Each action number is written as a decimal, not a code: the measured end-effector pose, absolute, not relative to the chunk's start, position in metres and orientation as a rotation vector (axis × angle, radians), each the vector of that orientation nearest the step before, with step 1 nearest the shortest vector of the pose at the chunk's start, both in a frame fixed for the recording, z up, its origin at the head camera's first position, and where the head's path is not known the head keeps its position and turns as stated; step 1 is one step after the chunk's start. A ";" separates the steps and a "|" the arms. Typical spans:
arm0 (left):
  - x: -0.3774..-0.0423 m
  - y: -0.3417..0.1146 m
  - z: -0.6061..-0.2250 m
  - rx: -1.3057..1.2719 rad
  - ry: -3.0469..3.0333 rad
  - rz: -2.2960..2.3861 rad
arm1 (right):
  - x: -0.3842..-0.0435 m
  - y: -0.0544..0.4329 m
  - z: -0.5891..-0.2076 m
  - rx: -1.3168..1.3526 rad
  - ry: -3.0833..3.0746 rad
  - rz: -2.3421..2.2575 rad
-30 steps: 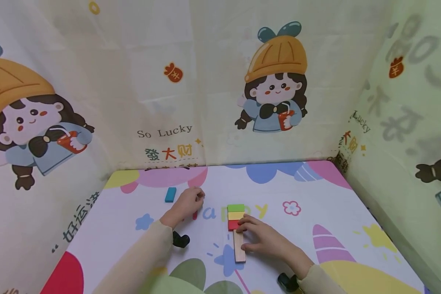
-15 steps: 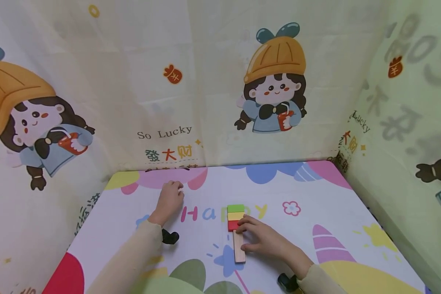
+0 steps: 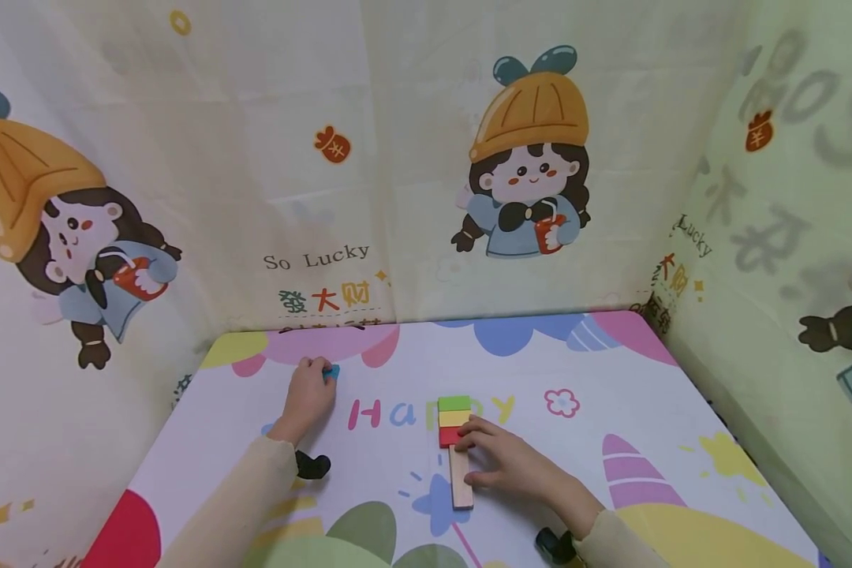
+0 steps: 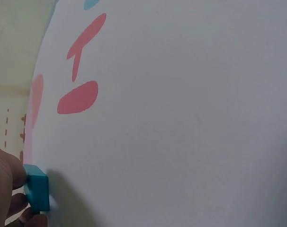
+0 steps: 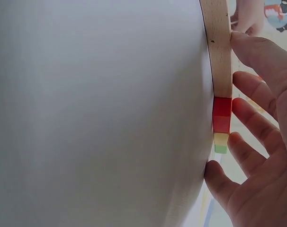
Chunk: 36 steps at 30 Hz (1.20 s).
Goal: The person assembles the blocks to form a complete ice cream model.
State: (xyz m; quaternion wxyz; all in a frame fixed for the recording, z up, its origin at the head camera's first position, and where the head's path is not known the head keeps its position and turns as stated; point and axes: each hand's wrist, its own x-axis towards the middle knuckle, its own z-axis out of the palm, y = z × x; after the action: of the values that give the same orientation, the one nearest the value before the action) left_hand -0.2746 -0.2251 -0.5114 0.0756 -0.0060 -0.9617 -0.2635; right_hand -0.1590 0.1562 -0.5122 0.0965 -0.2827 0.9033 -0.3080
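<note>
Near the back left of the table, my left hand (image 3: 308, 400) pinches a small blue wooden block (image 3: 333, 371). In the left wrist view, the block (image 4: 38, 191) sits between thumb and fingertips, close over the white surface. At the centre, a green block (image 3: 454, 403), a yellow block (image 3: 454, 418) and a red block (image 3: 450, 436) lie in a row, touching. A longer plain wooden block (image 3: 461, 483) extends from the red one toward me. My right hand (image 3: 518, 467) rests along their right side, fingers spread and lightly bent, fingertips against the red and plain blocks.
A printed cloth with the word "Happy" covers the table (image 3: 525, 363). Patterned cloth walls (image 3: 412, 158) rise at the back and on both sides. A black wrist device (image 3: 555, 546) is on the right wrist, another black device (image 3: 314, 465) on the left.
My left hand has moved left from beside the lettering to the blue block and taken hold of it. The right hand and the row of blocks have stayed in place.
</note>
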 end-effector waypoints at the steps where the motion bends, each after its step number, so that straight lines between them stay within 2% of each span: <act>1: -0.275 -0.226 -0.513 -0.006 -2.885 -0.802 | -0.159 0.156 -0.512 -0.839 2.676 -0.910; 16: -0.273 -0.221 -0.513 0.149 -2.885 -0.982 | -0.159 0.155 -0.511 -0.820 2.661 -0.929; 36: -0.277 -0.206 -0.514 0.077 -2.882 -1.022 | -0.157 0.156 -0.509 -0.869 2.684 -0.912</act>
State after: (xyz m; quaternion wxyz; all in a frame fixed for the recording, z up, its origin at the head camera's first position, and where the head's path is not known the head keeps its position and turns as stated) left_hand -0.2771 -0.2063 -0.5139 0.0414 0.0252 -0.9414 -0.3337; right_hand -0.1569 0.1558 -0.5093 0.0882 -0.2920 0.9017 -0.3063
